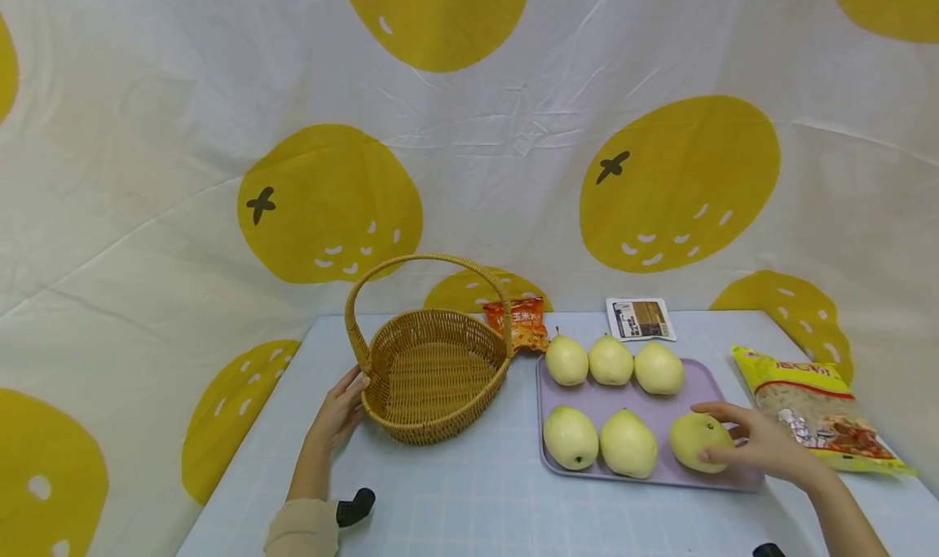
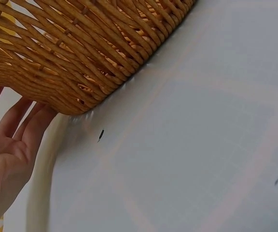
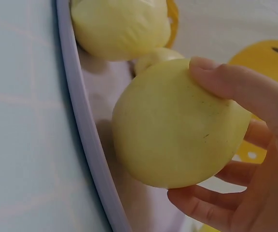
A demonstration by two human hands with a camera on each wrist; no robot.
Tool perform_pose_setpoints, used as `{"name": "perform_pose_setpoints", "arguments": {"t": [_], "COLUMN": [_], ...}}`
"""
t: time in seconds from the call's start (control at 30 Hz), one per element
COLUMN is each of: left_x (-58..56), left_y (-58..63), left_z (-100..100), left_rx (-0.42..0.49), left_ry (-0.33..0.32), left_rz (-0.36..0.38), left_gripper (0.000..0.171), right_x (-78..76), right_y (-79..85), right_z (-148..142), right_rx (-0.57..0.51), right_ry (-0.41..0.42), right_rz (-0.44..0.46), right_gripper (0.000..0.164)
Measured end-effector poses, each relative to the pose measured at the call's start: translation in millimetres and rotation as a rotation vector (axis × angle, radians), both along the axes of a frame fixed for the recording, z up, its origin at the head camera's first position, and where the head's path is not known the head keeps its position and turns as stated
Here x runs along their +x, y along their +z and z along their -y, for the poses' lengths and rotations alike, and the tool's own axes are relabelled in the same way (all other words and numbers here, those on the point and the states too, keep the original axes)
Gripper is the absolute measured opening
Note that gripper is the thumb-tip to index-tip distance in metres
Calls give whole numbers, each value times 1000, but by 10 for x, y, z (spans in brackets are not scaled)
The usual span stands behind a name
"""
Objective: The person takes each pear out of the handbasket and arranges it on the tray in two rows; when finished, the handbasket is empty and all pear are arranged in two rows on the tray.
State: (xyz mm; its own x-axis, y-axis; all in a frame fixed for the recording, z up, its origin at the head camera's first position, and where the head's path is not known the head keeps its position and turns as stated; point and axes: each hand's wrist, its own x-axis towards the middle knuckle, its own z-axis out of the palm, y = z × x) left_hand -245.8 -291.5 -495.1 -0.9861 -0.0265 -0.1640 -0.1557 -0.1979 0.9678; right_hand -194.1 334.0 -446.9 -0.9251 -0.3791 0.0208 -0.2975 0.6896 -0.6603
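Note:
On the left of the table stands a brown wicker basket [image 1: 443,431] with a tall arched handle. My left hand [image 1: 341,410] touches the basket's left side, its fairly straight fingers [image 2: 13,118] reaching against the woven wall; the fingertips are hidden behind the wicker in the left wrist view. At the front right corner of a purple tray [image 1: 660,471], my right hand [image 1: 770,447] grips a yellow-green pear [image 3: 173,130] between thumb and fingers. In the right wrist view, the pear's left side is beside the tray's rim. Several other pears [image 1: 627,443] sit in two rows on the tray.
Behind the basket stands an orange snack bag [image 1: 524,324]. A white and brown packet [image 1: 640,319] lies behind the tray. To the tray's right is a yellow food bag [image 1: 817,410]. A cloth printed with yellow fruit [image 1: 682,182] hangs at the back.

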Motion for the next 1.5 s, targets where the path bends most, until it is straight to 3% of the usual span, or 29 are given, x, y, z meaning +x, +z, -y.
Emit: {"name": "perform_pose_setpoints", "arguments": {"t": [0.17,0.33,0.53,0.83,1.03,1.17,1.33,1.5], "left_x": [8,13,27,21,24,31,23,24], "left_y": [14,17,16,33,26,28,20,2], "left_z": [-1,-10,-17,-29,-35,-28,-28,-41], "left_rx": [-5,-5,0,-15,-20,-25,-4,21], "left_ry": [3,19,8,-2,-7,0,10,14], "left_rz": [-1,-1,3,-15,-8,-5,-7,-5], "left_gripper": [63,62,62,63,63,63,62,62], "right_x": [-19,-52,-102,-208,-179,-182,-190,-162], "right_y": [-47,-20,23,-10,-29,-39,-40,-29], "right_z": [18,39,55,19,-30,-24,-6,9], "right_rx": [-39,-95,-77,-94,-81,-61,-82,-45], "right_ry": [79,26,68,19,-6,63,115,58], "right_rz": [31,208,246,419,379,322,335,337], "right_gripper": [47,45,38,54,53,52,51,56]}}
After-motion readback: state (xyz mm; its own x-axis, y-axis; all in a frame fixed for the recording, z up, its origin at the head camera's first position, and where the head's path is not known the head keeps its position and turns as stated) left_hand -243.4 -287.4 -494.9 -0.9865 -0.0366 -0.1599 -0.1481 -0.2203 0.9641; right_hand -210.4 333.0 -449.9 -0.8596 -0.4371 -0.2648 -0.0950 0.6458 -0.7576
